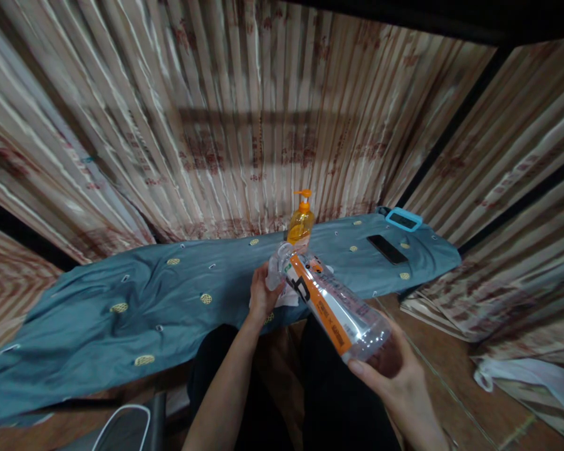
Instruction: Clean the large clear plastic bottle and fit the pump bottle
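A large clear plastic bottle with an orange label slants up and left over my lap. My right hand is closed round its base. At the raised neck end, my left hand is closed round a small clear plastic thing, whose kind I cannot make out. This thing meets or overlaps the bottle's mouth; whether they touch is unclear. Just behind the neck stands an orange pump bottle with amber liquid. A white sheet or cloth lies below the bottle, partly hidden by it.
A teal patterned cloth covers the long narrow table. On its right side lie a black phone and a blue-framed object. Pleated curtains hang behind, with dark frame bars. A grey chair-like edge is at lower left.
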The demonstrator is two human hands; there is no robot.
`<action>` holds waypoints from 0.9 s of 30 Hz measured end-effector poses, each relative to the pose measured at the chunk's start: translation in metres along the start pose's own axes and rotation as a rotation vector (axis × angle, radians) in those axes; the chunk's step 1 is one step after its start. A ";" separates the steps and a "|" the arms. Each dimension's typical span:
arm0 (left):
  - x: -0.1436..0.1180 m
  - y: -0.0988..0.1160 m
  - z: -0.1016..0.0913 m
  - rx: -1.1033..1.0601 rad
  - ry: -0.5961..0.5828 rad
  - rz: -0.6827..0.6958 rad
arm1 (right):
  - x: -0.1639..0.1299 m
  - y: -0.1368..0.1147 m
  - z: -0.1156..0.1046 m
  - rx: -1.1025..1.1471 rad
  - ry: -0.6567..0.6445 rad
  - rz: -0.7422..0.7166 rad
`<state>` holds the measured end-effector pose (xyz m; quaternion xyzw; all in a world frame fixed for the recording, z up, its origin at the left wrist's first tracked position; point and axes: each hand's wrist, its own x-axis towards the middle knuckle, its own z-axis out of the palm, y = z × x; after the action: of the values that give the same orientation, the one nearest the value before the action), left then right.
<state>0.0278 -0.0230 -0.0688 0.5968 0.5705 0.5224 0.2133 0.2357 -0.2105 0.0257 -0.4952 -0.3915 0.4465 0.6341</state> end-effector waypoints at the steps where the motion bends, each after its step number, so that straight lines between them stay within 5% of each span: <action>1: 0.000 0.000 0.000 0.000 -0.003 0.003 | 0.000 0.000 0.000 0.006 0.001 0.004; 27: 0.000 -0.001 -0.003 0.037 -0.033 0.023 | 0.001 -0.004 0.001 -0.063 0.039 0.005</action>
<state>0.0255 -0.0241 -0.0685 0.6159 0.5695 0.5040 0.2056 0.2361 -0.2103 0.0297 -0.5244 -0.3920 0.4258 0.6246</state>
